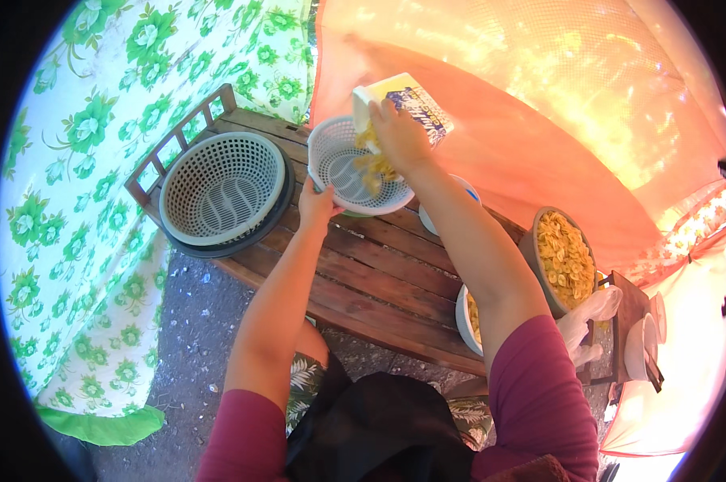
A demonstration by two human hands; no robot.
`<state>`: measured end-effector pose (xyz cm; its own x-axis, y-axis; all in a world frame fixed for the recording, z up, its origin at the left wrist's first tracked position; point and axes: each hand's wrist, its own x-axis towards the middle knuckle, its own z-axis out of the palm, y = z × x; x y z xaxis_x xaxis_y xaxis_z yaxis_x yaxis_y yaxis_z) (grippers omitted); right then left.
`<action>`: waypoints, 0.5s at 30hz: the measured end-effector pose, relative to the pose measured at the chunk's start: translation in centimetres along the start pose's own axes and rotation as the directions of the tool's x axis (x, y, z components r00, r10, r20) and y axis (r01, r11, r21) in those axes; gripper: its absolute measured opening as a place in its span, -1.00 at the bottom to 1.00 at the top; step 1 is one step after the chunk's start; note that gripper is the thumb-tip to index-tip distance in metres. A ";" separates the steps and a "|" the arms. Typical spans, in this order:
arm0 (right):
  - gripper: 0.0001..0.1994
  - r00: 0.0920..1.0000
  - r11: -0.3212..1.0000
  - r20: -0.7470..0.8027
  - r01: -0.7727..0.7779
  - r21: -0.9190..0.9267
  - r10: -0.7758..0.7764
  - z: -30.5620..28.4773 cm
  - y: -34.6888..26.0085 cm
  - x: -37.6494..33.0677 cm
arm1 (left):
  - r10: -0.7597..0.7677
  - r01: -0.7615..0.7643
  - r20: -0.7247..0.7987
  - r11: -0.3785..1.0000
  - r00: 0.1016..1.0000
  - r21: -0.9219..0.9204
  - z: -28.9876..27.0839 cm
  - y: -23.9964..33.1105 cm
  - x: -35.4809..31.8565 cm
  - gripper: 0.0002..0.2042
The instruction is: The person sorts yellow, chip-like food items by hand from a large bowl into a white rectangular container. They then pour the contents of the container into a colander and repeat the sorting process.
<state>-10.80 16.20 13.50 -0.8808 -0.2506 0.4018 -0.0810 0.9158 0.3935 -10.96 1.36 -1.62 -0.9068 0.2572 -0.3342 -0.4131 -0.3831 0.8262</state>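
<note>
Left fingers pinch the colander ahead of them; right fingers grip the tipped container; chips fall just below these; oversteep tilt or slack left pinch could spill chips

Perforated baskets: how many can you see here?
2: one large grey basket on the wooden bench, one smaller pale basket in the left hand. More may hide beneath the first.
</note>
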 end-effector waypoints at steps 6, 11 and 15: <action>-0.51 0.987 0.993 0.117 0.105 0.051 -0.110 1.5 -1.8 0.0 | -0.002 0.002 0.034 1.000 0.999 0.004 -0.3 1.0 0.3 -0.50; -0.48 0.978 0.988 0.137 0.155 0.020 -0.156 0.4 -1.5 -0.3 | 0.006 -0.006 0.025 1.000 1.000 0.007 -0.2 1.4 0.1 -0.50; -0.50 0.986 0.987 0.035 0.162 -0.004 -0.162 -1.3 -0.7 -0.5 | -0.012 0.012 0.036 1.000 0.999 -0.013 -0.3 1.6 -0.1 -0.50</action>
<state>-9.68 15.27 14.09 -0.8719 -0.3841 0.3036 -0.2206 0.8618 0.4569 -11.53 0.42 -0.39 -0.8982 0.2934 -0.3274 -0.4253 -0.3911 0.8162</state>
